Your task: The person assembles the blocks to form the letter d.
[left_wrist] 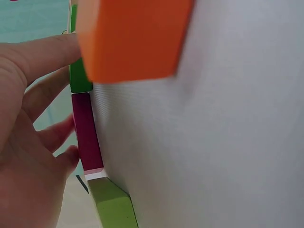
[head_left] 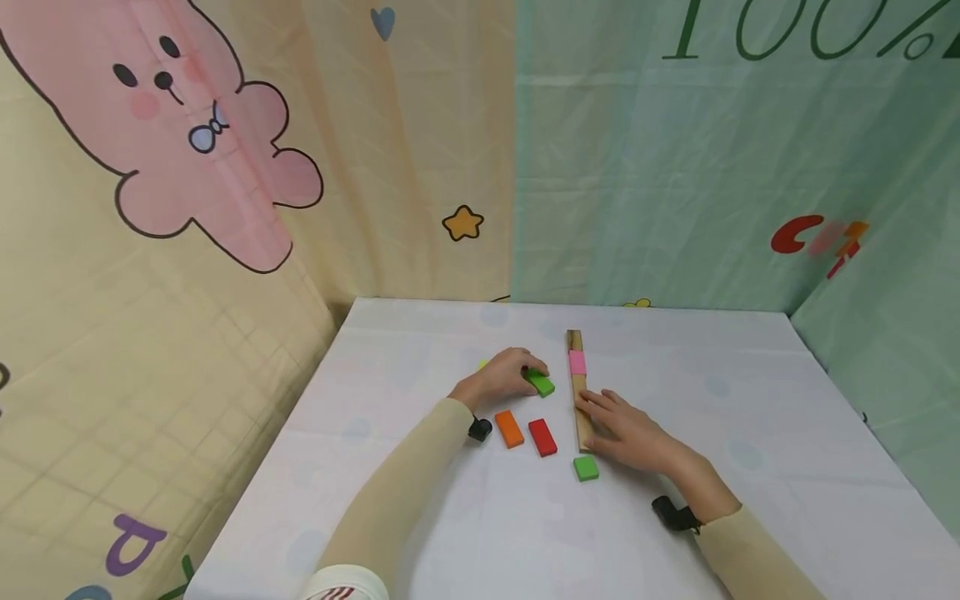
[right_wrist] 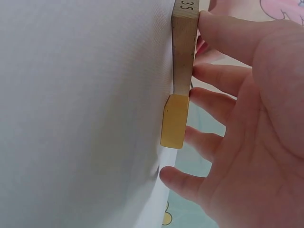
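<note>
Pinching green block in left hand, at or just above white tabletop, beyond orange block and red block — probably handling light, stiff, smooth, slightly slippery, hardly fragile; best taking hold by long sides
Resting right hand, fingers loosely extended, against wooden strip
Working over flat, faintly spotted tabletop — facing green curtain and beige curtain with pink bear print at left

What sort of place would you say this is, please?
Probably an indoor tabletop workspace: a white table, printed cloth hung behind and beside it, and small coloured blocks laid out on top.
</note>
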A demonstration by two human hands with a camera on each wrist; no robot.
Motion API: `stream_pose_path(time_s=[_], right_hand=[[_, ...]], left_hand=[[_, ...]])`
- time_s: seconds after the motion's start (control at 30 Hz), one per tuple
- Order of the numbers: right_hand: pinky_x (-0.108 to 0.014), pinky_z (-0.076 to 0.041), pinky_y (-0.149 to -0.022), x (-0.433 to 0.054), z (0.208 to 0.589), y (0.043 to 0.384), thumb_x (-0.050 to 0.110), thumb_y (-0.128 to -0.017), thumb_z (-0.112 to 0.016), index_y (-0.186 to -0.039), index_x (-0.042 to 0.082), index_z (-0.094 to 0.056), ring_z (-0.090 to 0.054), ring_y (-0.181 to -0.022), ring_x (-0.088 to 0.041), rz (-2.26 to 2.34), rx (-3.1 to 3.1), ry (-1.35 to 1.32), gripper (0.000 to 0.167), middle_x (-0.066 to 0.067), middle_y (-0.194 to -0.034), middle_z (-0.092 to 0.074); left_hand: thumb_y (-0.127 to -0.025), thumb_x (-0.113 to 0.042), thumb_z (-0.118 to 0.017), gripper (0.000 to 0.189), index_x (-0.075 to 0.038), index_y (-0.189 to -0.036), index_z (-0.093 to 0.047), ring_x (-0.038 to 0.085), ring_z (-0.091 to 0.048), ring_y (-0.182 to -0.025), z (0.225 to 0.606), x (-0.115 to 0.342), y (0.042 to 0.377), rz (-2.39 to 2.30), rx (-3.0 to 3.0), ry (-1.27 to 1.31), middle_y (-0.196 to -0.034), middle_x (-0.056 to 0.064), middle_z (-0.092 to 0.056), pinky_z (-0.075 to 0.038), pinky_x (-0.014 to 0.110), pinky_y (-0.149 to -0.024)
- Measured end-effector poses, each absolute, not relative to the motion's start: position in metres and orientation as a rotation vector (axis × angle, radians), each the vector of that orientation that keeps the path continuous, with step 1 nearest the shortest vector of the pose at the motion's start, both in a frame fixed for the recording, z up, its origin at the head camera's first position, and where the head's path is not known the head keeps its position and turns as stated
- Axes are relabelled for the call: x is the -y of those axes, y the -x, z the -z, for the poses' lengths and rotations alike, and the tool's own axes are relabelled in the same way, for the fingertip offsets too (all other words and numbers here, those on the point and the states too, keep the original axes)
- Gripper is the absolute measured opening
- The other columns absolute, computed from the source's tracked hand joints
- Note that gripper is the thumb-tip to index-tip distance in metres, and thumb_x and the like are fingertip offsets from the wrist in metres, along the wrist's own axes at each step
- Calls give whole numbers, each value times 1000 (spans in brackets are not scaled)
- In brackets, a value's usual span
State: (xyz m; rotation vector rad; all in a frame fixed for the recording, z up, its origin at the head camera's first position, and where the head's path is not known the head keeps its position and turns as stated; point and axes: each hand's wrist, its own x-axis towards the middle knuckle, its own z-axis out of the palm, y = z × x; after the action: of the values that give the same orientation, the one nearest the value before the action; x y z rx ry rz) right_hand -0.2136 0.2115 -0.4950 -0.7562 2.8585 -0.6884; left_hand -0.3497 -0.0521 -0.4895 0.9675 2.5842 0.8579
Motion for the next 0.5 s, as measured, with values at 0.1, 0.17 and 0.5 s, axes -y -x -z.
stream_pose_path(time_s=[0.1,0.17,0.5], right_hand=[[-72,-30,-105,-212,495,214,38,-96,-68,-156,11,-39,-21,-146,-48,690,-2856,758,71,-12,-162,-31],[-72,-30,-105,-212,495,214,38,-96,-68,-156,12,-39,-21,-146,-48,691,-2852,758,71,-12,-162,-31],[-68,-30,-107,-213,497,214,40,-97,-66,-157,12,-36,-25,-146,-46,696,-2840,785,73,-11,-164,-28]], left_hand=[[-89,-13,-79,29,-18,-117,-76,12,-54,-99,489,51,349,-875,-2587,-944,-110,-7,-64,-47,21,-90],[-89,-13,-79,29,-17,-118,-76,13,-55,-99,488,51,348,-884,-2588,-934,-110,-6,-64,-48,22,-89],[-89,-18,-79,30,-16,-118,-75,12,-56,-100,487,47,343,-900,-2638,-937,-115,-6,-66,-48,22,-90]])
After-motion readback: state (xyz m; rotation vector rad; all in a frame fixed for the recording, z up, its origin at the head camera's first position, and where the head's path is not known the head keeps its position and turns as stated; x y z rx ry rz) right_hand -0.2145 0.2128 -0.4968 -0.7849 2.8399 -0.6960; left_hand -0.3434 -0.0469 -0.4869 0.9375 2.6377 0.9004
